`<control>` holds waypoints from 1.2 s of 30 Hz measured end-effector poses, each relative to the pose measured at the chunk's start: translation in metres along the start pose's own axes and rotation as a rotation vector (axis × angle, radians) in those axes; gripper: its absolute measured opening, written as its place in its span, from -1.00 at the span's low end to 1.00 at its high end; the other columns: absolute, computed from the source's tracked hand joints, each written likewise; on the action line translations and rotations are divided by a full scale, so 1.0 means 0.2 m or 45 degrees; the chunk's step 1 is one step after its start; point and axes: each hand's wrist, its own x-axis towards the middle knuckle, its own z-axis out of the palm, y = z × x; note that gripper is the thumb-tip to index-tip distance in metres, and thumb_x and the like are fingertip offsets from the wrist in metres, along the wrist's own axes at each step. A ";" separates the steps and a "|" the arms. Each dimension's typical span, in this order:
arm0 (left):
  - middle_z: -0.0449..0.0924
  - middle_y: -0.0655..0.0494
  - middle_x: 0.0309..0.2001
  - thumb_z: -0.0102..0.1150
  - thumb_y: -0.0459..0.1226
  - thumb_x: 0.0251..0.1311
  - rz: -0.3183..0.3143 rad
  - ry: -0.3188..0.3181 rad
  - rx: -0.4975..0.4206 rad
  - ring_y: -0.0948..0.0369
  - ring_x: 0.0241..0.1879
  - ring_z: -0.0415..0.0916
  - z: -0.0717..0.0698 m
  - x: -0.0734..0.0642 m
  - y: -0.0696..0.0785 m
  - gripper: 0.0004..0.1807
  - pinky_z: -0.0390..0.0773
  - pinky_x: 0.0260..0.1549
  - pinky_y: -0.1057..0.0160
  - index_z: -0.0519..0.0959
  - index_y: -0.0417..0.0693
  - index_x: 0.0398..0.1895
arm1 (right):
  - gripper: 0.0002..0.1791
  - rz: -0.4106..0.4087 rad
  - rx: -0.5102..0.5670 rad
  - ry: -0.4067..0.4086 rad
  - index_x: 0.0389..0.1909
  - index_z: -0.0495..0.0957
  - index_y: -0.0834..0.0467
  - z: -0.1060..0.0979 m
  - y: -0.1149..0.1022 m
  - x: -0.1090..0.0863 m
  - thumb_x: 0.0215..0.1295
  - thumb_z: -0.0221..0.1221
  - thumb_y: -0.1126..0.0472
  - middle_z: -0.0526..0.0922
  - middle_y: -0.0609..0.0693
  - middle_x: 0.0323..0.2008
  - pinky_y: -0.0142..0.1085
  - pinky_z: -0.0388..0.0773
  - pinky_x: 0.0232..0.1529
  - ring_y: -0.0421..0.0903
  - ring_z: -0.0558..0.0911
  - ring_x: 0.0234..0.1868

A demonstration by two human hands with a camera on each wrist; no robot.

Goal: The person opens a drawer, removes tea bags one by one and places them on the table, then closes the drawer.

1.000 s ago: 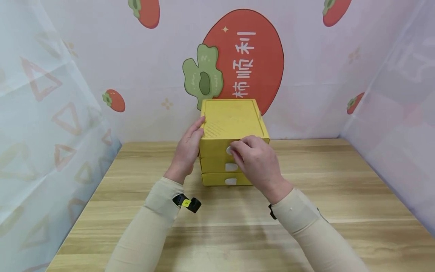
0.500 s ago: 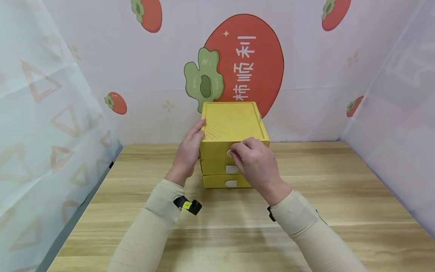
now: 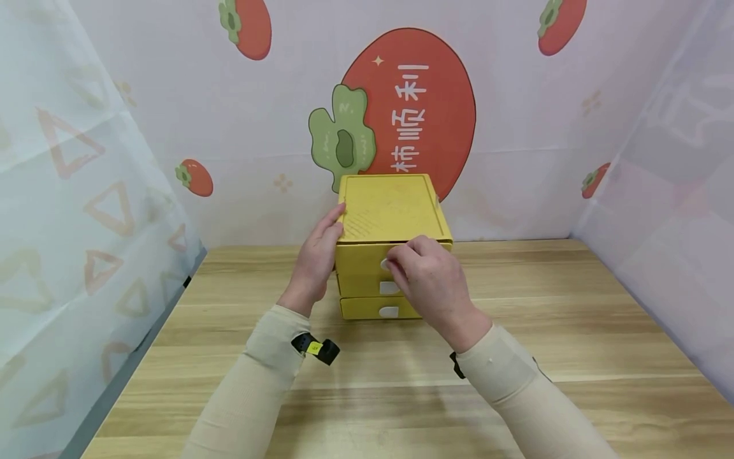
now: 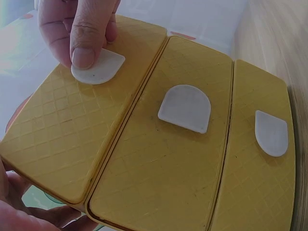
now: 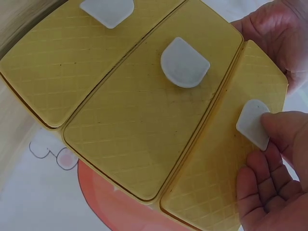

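A yellow box with three drawers [image 3: 390,204] stands near the back of the table. My right hand [image 3: 434,280] pinches the white handle [image 5: 253,124] of the top drawer [image 3: 358,269] between thumb and fingers. That drawer's front sits slightly out, with a thin dark gap under the box's top. My left hand [image 3: 314,261] rests along the box's left side, fingers pointing up and away. The middle drawer [image 4: 159,163] and bottom drawer [image 4: 255,183] look closed, each bearing a white handle. The inside of the top drawer is hidden.
Wood-grain table [image 3: 367,408] runs under and in front of the box. A printed backdrop [image 3: 264,127] with red fruit stands close behind it, and hanging cloth [image 3: 74,223] borders the left side. Black wrist straps [image 3: 315,347] sit on both sleeves.
The top drawer has come slightly forward, and a dark gap now shows along its upper edge. My right hand has kept its pinch on the handle; my left hand stays against the side.
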 end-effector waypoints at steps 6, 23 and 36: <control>0.12 0.33 0.62 -0.22 -0.06 0.62 0.007 -0.011 -0.016 0.26 0.62 -0.04 -0.01 0.00 -0.01 -0.43 0.01 0.59 0.00 0.25 0.21 0.63 | -0.90 -0.014 0.017 0.016 -0.31 0.74 0.13 -0.01 -0.01 -0.01 0.26 0.48 0.22 0.61 0.02 -0.41 -0.22 0.63 -0.41 -0.02 0.61 -0.38; 0.11 0.33 0.62 -0.17 -0.04 0.61 -0.023 -0.053 -0.047 0.20 0.62 -0.02 -0.03 0.00 0.00 -0.44 0.14 0.53 -0.17 0.27 0.26 0.61 | -0.89 -0.037 0.034 0.029 -0.33 0.73 0.13 -0.05 -0.04 -0.04 0.23 0.49 0.24 0.64 0.02 -0.40 -0.23 0.62 -0.40 -0.02 0.61 -0.37; 0.12 0.28 0.62 -0.15 -0.05 0.62 -0.027 -0.051 -0.078 0.19 0.60 0.05 -0.03 0.00 0.00 -0.45 0.23 0.50 -0.14 0.29 0.24 0.61 | -0.90 -0.031 0.026 0.026 -0.32 0.72 0.13 -0.08 -0.08 -0.07 0.24 0.47 0.24 0.63 0.03 -0.38 -0.21 0.62 -0.42 -0.02 0.61 -0.38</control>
